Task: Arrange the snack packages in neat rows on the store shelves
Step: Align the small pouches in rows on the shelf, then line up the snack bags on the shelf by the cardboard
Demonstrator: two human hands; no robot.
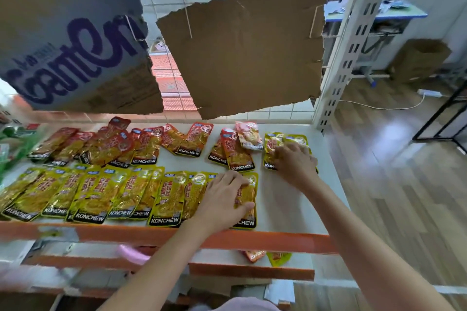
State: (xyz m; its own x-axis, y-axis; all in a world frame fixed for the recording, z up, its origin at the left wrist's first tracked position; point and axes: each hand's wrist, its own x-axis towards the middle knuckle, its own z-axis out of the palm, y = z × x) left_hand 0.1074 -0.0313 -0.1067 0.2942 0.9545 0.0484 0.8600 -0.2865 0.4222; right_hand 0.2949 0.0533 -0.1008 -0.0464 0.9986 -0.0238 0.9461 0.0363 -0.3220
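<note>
While I'm scanning from the left, I'm seeing the red packs (106, 145) lying in a loose, overlapping back row on the shelf (285, 199), w/ the yellow packs (96, 192) running in a tidier front row along the orange shelf edge (141, 233). Moving right, my left hand (222, 199) is resting on the last yellow pack (249, 198) at the row's right end, fingers laid over it and thumb tucking at its side, so it's holding that pack down, not lifting it. Behind it a small red cluster (236, 153) is sitting apart from the main red row, a paler pack (249, 135) leaning on top. Further right, my right hand (295, 164) is covering a stray yellow pack (285, 145) near the white upright post (351, 43); fingers are curling over it, but whether it's pinching or just pressing I can't tell. Step in hand, I'd judge: closing out the front row, approx. most of the way done. Next move prob. calls for sliding the stray down beside the last front pack, edges lining up, w/o nudging the red cluster. Two more packs (265, 256) are lying on the lower shelf.
</note>
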